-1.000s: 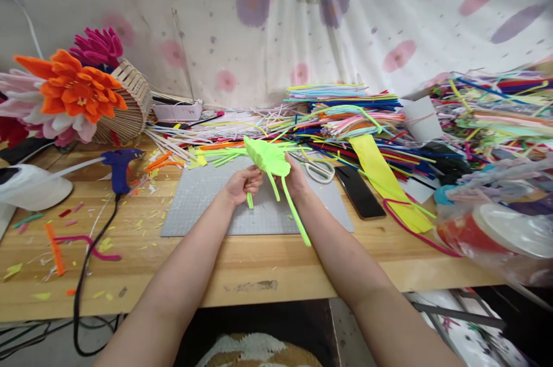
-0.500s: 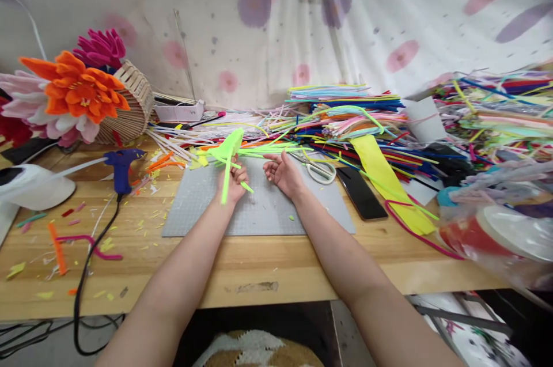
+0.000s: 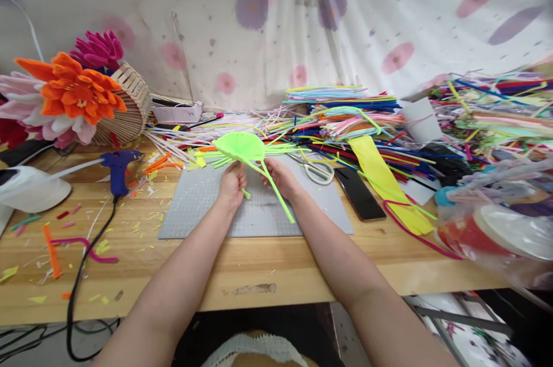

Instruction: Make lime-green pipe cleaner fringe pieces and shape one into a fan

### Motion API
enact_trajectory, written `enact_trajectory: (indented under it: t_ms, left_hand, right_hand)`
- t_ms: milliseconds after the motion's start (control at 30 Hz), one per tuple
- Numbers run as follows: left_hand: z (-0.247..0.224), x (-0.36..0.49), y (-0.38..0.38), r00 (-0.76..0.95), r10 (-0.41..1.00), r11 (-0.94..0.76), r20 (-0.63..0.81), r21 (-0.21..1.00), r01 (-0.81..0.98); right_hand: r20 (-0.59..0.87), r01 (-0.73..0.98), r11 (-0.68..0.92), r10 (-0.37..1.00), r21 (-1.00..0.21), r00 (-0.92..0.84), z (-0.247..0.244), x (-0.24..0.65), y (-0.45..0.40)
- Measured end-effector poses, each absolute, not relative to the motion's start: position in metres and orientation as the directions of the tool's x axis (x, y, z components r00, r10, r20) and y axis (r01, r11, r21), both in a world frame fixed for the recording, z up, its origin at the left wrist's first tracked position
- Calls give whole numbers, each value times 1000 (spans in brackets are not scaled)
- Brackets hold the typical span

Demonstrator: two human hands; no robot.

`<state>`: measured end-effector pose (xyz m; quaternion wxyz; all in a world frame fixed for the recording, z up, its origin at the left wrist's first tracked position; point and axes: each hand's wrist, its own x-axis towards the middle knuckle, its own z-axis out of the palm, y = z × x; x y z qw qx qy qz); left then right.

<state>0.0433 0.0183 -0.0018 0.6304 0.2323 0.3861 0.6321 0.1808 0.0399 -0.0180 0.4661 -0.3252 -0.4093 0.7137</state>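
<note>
A bright green fan-shaped leaf [image 3: 238,146] of pipe cleaners is held up over the grey cutting mat [image 3: 203,223]. My left hand [image 3: 234,185] is closed around its underside, and a short green end pokes out beside the fingers. A long green strip with a split upper end slants from the leaf down to the right. My right hand [image 3: 280,178] has its curled fingers at the leaf's right side, closed on it near the strip; the fingertips are partly hidden. Just past that hand lie white-handled scissors [image 3: 318,172].
Pipe-cleaner bundles [image 3: 345,119] line the back. A phone [image 3: 359,193] and yellow strip [image 3: 391,185] lie right, beside a plastic-wrapped container [image 3: 514,234]. Left are a blue glue gun [image 3: 118,171] with cord, scraps and an orange flower [image 3: 82,90] near a woven basket [image 3: 129,105].
The green leaf has turned so its broad face shows, and its long strip has swung to the right. My right hand's fingers, apart from it before, are now at its side.
</note>
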Motion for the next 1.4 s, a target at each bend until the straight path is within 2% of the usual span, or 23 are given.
enact_trajectory:
  t_ms: [167,267,333,467,633,767,867,933,967,1033,1100,1167,1267,1400]
  left_hand:
    - [-7,51,18,-217,970,-13,-106,874,-485]
    - [-13,55,20,-215,973,-13,-85,908,-420]
    - [-16,55,20,-188,980,-5,-68,932,-362]
    - [-16,46,17,-44,999,-6,0,990,-139]
    - [-1,34,6,174,985,-23,-6,987,162]
    - [7,29,-8,361,932,-154,37,941,301]
    - [8,15,-13,465,882,-302,72,846,440]
    - [8,-2,-11,525,843,-382,119,820,427]
    - [8,-11,-7,493,859,-373,140,831,413]
    - [9,-30,1,287,950,-219,121,914,341]
    - [12,-44,10,136,985,-145,108,941,304]
    - [16,-47,15,-10,1000,8,-8,998,62]
    - [21,-35,18,79,993,102,-92,986,-135]
    - [11,-11,21,178,973,171,-149,979,-114]
  right_hand:
    - [-96,-438,-290,905,-851,-414,-14,185,35]
    - [-92,-437,-301,895,-847,-436,-13,188,32]
    - [-94,-447,-276,917,-851,-389,-13,189,34]
    - [-144,-462,-264,950,-847,-278,-17,194,43]
    - [-214,-382,-321,931,-867,-297,-18,202,49]
    - [-184,-318,-265,947,-910,-261,-11,204,47]
    - [-161,-322,-225,964,-920,-214,-1,207,48]
    - [-189,-284,-256,952,-924,-240,7,211,52]
    - [-202,-247,-270,942,-931,-266,11,214,54]
    - [-206,-146,-271,913,-951,-352,22,219,61]
    - [-230,-5,-262,855,-965,-465,33,220,68]
    - [-264,169,-205,794,-964,-547,43,214,73]
    - [-287,402,-31,751,-915,-594,50,192,76]
    - [-265,545,168,733,-822,-627,45,167,75]
